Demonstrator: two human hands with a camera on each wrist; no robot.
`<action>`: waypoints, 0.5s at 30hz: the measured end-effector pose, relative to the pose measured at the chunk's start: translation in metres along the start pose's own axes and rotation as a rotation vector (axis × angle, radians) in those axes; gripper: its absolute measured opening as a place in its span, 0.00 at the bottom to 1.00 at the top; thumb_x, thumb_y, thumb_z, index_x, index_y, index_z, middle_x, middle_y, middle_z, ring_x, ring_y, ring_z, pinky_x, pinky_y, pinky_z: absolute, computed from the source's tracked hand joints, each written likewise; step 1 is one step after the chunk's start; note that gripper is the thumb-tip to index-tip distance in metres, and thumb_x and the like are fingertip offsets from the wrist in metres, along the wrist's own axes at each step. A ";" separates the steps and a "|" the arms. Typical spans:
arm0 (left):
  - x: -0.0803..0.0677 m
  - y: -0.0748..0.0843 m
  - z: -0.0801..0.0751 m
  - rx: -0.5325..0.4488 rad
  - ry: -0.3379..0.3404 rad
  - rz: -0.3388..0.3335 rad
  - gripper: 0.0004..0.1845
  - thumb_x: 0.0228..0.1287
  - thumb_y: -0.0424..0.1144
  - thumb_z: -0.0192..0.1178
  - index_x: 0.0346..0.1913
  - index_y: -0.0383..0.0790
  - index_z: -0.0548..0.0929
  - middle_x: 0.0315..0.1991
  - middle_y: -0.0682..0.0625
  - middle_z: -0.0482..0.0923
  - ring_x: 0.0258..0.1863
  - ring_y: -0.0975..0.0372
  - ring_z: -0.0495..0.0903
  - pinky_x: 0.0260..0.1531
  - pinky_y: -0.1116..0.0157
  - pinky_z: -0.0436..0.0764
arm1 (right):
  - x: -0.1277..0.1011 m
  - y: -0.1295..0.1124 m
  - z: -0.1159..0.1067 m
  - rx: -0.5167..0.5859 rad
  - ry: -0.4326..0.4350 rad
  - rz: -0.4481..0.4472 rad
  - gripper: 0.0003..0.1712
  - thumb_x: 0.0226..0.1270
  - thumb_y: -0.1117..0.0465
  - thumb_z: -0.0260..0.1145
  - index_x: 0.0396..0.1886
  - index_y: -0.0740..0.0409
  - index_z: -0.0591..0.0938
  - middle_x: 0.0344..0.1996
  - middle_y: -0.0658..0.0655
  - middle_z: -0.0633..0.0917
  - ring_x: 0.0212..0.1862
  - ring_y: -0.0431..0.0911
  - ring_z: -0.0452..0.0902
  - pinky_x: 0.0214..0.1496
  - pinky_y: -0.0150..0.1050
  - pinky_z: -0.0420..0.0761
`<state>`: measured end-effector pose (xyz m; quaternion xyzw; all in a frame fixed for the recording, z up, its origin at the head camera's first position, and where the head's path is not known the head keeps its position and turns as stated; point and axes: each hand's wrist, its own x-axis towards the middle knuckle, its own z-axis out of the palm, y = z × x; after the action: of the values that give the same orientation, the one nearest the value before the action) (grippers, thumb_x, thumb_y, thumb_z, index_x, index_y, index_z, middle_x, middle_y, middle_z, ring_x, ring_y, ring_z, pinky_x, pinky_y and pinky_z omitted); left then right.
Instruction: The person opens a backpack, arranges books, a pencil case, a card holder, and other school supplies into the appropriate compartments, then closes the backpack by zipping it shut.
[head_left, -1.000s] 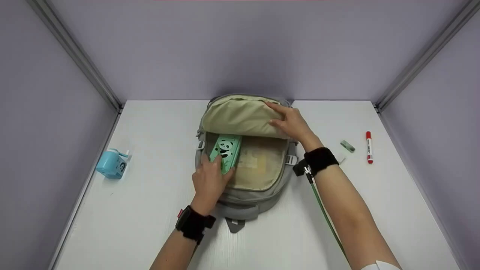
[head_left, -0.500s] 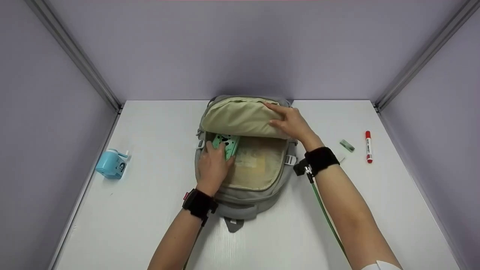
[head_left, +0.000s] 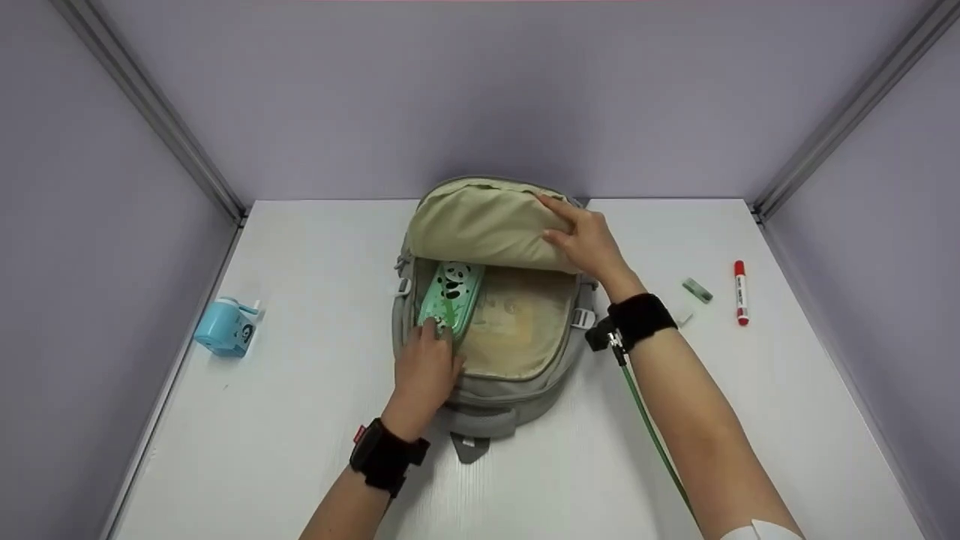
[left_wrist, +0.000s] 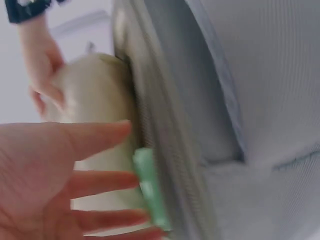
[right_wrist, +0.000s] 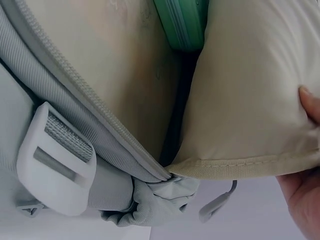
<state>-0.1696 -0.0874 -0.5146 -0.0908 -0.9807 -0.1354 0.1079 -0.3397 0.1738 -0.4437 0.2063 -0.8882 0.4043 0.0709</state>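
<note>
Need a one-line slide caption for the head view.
Left hand touches a green panda case inside an open grey backpack while the right hand holds the flap up.

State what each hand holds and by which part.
Left hand touches the panda pencil case at its near end; right hand holds the backpack flap by its right edge.

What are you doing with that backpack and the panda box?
A person has a grey backpack lying open on the white table. The right hand holds the beige flap up. The left hand touches the near end of a green panda pencil case, which lies partly inside the opening, under the flap.
</note>
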 end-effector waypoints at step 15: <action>-0.003 0.004 -0.001 0.048 -0.077 0.044 0.40 0.61 0.61 0.63 0.64 0.31 0.75 0.57 0.30 0.75 0.56 0.40 0.76 0.57 0.48 0.73 | 0.004 0.002 0.000 -0.004 -0.067 0.067 0.34 0.61 0.60 0.73 0.67 0.36 0.76 0.63 0.58 0.77 0.64 0.52 0.71 0.64 0.47 0.69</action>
<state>-0.1659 -0.0843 -0.5136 -0.1149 -0.9848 -0.1060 0.0753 -0.3439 0.1734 -0.4439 0.1898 -0.8974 0.3974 0.0281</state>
